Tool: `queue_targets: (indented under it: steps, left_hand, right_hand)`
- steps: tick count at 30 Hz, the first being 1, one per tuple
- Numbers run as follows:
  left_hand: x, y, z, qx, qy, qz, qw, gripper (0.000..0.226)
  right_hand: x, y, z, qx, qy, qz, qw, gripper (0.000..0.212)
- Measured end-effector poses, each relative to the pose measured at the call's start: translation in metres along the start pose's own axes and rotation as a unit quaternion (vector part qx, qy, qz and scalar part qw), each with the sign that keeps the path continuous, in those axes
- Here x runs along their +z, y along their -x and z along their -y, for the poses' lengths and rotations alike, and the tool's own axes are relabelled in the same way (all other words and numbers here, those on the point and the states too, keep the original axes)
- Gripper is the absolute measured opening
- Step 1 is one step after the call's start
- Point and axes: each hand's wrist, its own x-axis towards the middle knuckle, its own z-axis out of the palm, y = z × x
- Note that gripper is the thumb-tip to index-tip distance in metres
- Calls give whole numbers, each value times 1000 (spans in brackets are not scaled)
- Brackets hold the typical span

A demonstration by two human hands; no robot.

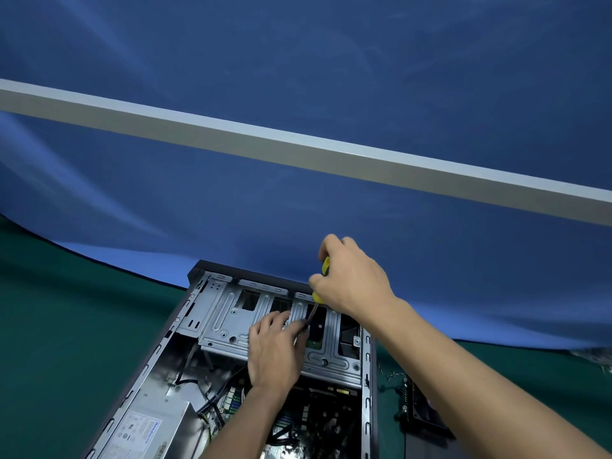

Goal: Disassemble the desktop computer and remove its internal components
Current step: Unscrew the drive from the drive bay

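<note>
Head view
Computer: the open computer case lies on its side on the green desk, right under both hands.
Right hand: the right hand is up high, fingers curled tight round the yellow handle of a screwdriver.
Screwdriver: it points down and a bit left from the right fingers; its thin dark tip comes down onto the drive cage, just beside the left fingertips.
Left hand: the left hand rests on the grey metal drive cage; its fingers reach toward the screwdriver tip and look pinched there, but they are blurry, so I cannot tell if they hold anything.
Power box: a silver power supply sits in the case, below and left of the left fingers.
Board: the motherboard with wires lies below the left fingers.
Loose part: a black part lies on the desk outside the case, below the right fingers, partly hidden by the right arm.
Behind: a blue cloth with a grey bar across it, far past the right fingers.
</note>
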Motion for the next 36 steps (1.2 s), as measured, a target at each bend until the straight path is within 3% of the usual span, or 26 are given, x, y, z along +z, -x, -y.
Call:
queue_targets:
  steps: [6,11,15,26,29,31,34,36]
  left_hand:
    - [-1,1,-1,0,6,-1,1000,29]
    - [-1,0,-1,-9,0,12,1000,31]
    - [1,0,-1,-10,0,17,1000,29]
    - [2,0,-1,-12,8,6,1000,28]
    - [2,1,0,-8,-1,5,1000,29]
    - [1,1,0,-9,-5,10,1000,31]
    - [1,0,0,-14,-5,15,1000,32]
    - [1,0,0,-12,-7,12,1000,32]
  right_hand:
    - [-1,0,-2,-14,-21,-1,1000,9]
    - [-5,4,-6,-10,32,-2,999,26]
    - [-7,5,-7,-18,-28,22,999,13]
    - [0,10,-5,2,144,-23,989,29]
    - [-2,8,-12,19,71,-10,997,21]
    - [-4,9,-16,25,49,0,998,27]
    - [-3,12,-23,3,149,-24,989,39]
    - [0,13,-25,-19,116,-40,992,25]
